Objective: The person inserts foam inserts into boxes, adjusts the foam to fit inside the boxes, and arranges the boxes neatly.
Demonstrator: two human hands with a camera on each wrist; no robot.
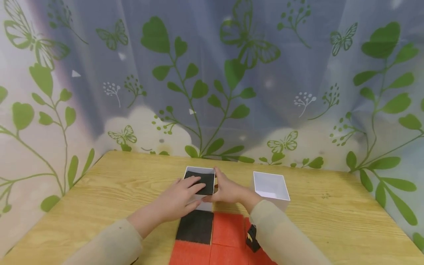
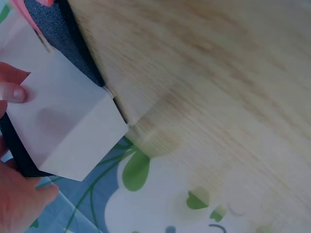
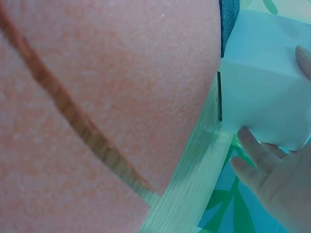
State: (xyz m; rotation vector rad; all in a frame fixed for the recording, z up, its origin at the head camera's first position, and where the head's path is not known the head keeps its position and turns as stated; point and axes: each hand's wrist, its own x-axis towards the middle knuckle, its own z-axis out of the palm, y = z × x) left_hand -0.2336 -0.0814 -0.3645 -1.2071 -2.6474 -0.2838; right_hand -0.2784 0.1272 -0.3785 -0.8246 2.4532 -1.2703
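Two white boxes, foam squares and two hands sharing one wooden table [image 1: 331, 221].

Two white boxes [image 1: 200, 184] [image 1: 271, 188] are sitting toward the far edge; two black foam squares [image 1: 196, 226] [image 1: 202, 180] and at least three orange foam squares [image 1: 228, 230] are showing; two hands [image 1: 180, 198] [image 1: 228, 191] are reaching in.

White box [image 1: 198, 184], black foam [image 1: 200, 182]

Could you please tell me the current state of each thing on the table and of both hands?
Left box: upright, open-topped, black foam square inside.
Black foam in box: pressed under the left hand's fingers.
Right box: upright, open-topped, nothing visible inside, untouched.
Black foam square: flat on the table among the red ones.
Red foam squares: flat, side by side.
Left hand: fingers straight, on the foam.
Right hand: holds the left box's side.
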